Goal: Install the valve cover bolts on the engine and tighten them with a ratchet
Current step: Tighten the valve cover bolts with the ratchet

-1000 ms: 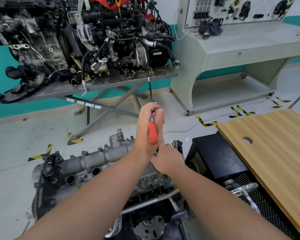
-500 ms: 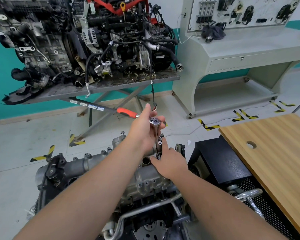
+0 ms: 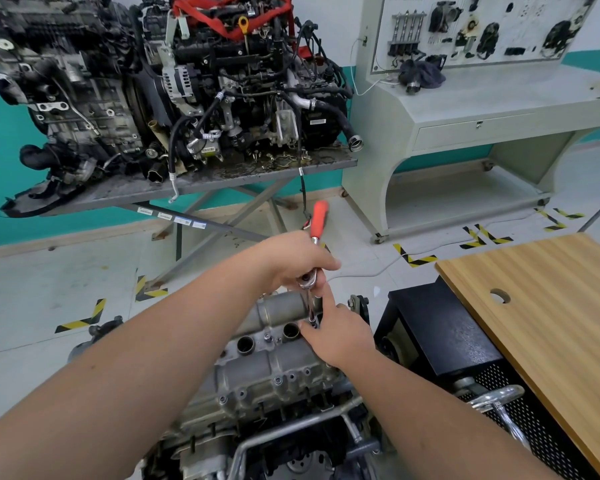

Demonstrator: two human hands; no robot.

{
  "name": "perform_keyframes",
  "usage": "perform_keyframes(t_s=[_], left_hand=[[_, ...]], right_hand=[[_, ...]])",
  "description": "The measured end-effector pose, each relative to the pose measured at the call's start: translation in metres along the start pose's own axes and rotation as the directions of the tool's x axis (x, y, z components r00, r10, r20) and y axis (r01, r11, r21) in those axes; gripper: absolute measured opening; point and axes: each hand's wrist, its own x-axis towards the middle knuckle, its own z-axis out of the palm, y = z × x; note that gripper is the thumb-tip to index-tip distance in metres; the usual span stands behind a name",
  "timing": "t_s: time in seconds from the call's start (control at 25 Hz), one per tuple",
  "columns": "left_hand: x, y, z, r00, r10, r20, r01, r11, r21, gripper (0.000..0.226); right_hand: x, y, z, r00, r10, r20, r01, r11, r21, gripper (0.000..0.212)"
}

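A grey engine with its valve cover (image 3: 274,362) stands low in the middle of the view. My left hand (image 3: 293,259) grips the ratchet (image 3: 317,220) at its steel head, and the orange handle points up and away from me. A thin extension (image 3: 310,308) runs down from the ratchet head to the cover. My right hand (image 3: 340,332) pinches the lower end of the extension where it meets the cover, index finger raised along the shaft. The bolt under the socket is hidden by my fingers.
A black perforated cabinet (image 3: 444,341) and a wooden tabletop (image 3: 548,306) stand to the right. Behind, a steel stand (image 3: 194,183) carries two dirty engines. A pale training bench (image 3: 482,109) is at the back right. Yellow-black tape marks the floor.
The ratchet handle has swung from pointing left to pointing up and away. My left hand keeps hold of the ratchet head, and my right hand stays at the extension's lower end.
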Motion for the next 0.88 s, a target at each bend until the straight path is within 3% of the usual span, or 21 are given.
perform_keyframes(t_s=[0.04, 0.08, 0.16, 0.24, 0.4, 0.44, 0.52, 0.6, 0.64, 0.68, 0.76, 0.88], left_hand=[[-0.001, 0.008, -0.001, 0.996, 0.081, -0.028, -0.071, 0.966, 0.248, 0.015], [-0.002, 0.016, 0.0, 0.984, 0.171, -0.048, -0.127, 0.865, 0.485, 0.013], [-0.005, 0.024, 0.004, 0.944, 0.324, -0.064, -0.146, 0.585, 0.798, 0.013], [-0.004, 0.024, 0.01, 0.888, 0.45, -0.098, -0.112, 0.417, 0.902, 0.017], [0.0, 0.014, 0.009, 0.754, 0.655, -0.05, -0.102, 0.192, 0.976, 0.025], [0.002, 0.007, 0.009, 0.687, 0.726, -0.001, -0.157, 0.15, 0.976, 0.027], [0.004, -0.013, 0.013, 0.478, 0.876, 0.068, -0.297, 0.089, 0.951, 0.032], [0.008, -0.031, 0.019, 0.258, 0.963, -0.082, -0.348, 0.172, 0.922, 0.044], [0.012, -0.037, 0.022, 0.197, 0.96, -0.2, -0.38, 0.263, 0.887, 0.048], [0.016, -0.043, 0.025, 0.18, 0.932, -0.315, -0.436, 0.362, 0.824, 0.049], [0.017, -0.052, 0.037, 0.24, 0.83, -0.503, -0.592, 0.536, 0.602, 0.042], [0.014, -0.059, 0.06, 0.388, 0.614, -0.688, -0.738, 0.654, 0.168, 0.026]], right_hand=[[0.0, 0.0, 0.0, 1.0, -0.002, 0.0, 0.002, 1.0, -0.002, 0.091], [0.0, 0.0, 0.0, 1.0, -0.002, -0.001, 0.002, 1.0, -0.01, 0.091], [0.0, 0.001, 0.0, 1.0, 0.005, 0.003, -0.005, 1.0, -0.022, 0.092], [0.001, 0.001, 0.001, 1.0, 0.007, 0.012, -0.006, 1.0, -0.025, 0.092], [0.002, 0.0, 0.001, 1.0, 0.011, -0.007, -0.011, 1.0, -0.022, 0.092], [0.002, 0.001, 0.001, 1.0, 0.015, -0.008, -0.015, 1.0, -0.016, 0.092], [0.0, 0.0, 0.001, 1.0, 0.012, -0.02, -0.012, 1.0, -0.002, 0.09], [-0.002, -0.001, 0.001, 0.999, 0.003, -0.041, -0.002, 1.0, 0.008, 0.087], [-0.002, -0.002, 0.002, 0.999, 0.003, -0.045, -0.003, 1.0, 0.007, 0.086], [-0.001, -0.001, 0.002, 0.999, 0.008, -0.043, -0.008, 1.0, -0.001, 0.085], [0.0, 0.001, 0.003, 0.999, 0.011, -0.038, -0.011, 1.0, -0.021, 0.084], [0.0, 0.001, 0.001, 0.999, -0.012, -0.031, 0.012, 1.0, -0.001, 0.085]])
